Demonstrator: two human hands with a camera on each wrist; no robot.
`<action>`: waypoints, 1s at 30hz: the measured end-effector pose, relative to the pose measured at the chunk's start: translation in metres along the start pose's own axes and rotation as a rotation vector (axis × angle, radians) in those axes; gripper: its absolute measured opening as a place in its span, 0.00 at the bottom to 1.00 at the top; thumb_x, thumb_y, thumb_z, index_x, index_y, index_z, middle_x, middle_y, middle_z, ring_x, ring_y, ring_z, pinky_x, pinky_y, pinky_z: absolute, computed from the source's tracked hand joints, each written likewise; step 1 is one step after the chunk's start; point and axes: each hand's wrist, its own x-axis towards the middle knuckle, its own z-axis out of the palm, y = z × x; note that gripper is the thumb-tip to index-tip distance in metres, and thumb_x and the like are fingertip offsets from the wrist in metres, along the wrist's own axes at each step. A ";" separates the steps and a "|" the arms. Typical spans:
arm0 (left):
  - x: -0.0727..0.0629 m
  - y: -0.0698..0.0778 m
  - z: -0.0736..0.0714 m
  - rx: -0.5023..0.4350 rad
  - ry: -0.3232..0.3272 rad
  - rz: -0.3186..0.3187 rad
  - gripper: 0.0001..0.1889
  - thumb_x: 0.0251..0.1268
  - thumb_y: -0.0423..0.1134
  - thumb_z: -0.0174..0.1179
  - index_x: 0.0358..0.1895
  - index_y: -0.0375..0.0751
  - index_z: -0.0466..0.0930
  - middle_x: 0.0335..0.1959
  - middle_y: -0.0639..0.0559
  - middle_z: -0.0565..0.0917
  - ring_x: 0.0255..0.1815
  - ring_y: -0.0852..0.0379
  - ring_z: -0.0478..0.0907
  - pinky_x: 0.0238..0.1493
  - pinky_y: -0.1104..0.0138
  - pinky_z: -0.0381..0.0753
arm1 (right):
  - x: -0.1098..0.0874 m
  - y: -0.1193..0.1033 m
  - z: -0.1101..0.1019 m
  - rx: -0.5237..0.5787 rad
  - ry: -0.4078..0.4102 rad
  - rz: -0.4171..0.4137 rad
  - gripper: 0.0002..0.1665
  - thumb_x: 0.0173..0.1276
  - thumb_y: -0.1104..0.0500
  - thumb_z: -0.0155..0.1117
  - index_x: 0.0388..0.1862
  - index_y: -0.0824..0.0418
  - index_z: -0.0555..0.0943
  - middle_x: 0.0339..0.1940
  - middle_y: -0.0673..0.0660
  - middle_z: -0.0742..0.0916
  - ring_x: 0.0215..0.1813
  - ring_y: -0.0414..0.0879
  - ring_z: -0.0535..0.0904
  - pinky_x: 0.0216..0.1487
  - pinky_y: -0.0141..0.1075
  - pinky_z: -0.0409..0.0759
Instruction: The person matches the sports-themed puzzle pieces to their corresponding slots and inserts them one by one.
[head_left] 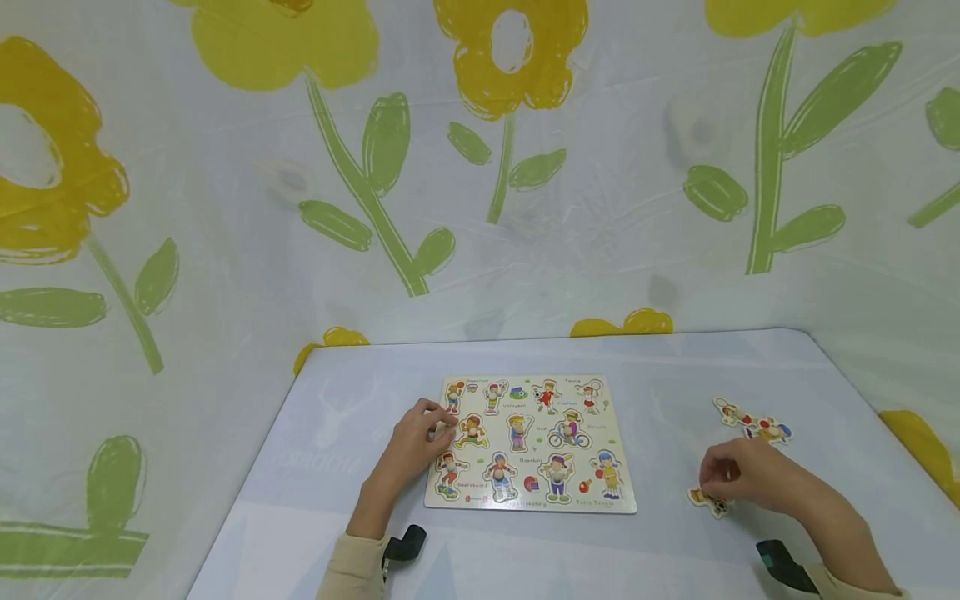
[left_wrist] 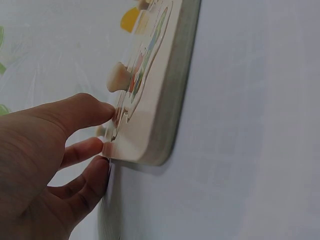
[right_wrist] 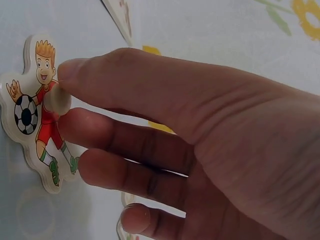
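Observation:
A wooden peg puzzle board [head_left: 525, 505] with sports figures and round knobs lies flat on the table. At its left edge is my left hand [head_left: 420, 437]. In the left wrist view its thumb [left_wrist: 95, 111] rests on the board's face, with curled fingers [left_wrist: 92, 180] against the side. My right hand [head_left: 738, 475] is low over the table, right of the board. Its thumb and index finger pinch the knob of a footballer puzzle piece [right_wrist: 47, 125], a red-clad boy with a ball. Beneath the hand, a piece [head_left: 708, 502] partly shows in the head view.
Two more loose puzzle pieces, one [head_left: 731, 412] and another [head_left: 771, 430], lie beyond my right hand. The white table [head_left: 480, 554] meets a curtain [head_left: 615, 183] printed with flowers at the back and sides. A black wrist camera [head_left: 407, 543] sits at my left cuff.

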 end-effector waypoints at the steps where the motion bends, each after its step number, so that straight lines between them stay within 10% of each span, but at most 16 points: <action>1: 0.000 0.000 0.000 0.001 0.000 0.000 0.07 0.61 0.41 0.67 0.41 0.48 0.87 0.44 0.53 0.77 0.35 0.61 0.70 0.35 0.72 0.71 | 0.000 0.001 0.000 0.005 -0.006 -0.005 0.05 0.60 0.55 0.71 0.31 0.52 0.83 0.26 0.46 0.81 0.27 0.33 0.71 0.28 0.29 0.72; 30: 0.000 0.003 -0.002 0.008 -0.008 -0.017 0.07 0.61 0.41 0.67 0.41 0.48 0.87 0.44 0.53 0.77 0.36 0.60 0.70 0.34 0.72 0.71 | 0.000 0.003 0.000 -0.081 0.035 0.077 0.09 0.59 0.51 0.72 0.30 0.54 0.84 0.22 0.46 0.80 0.26 0.35 0.69 0.26 0.30 0.69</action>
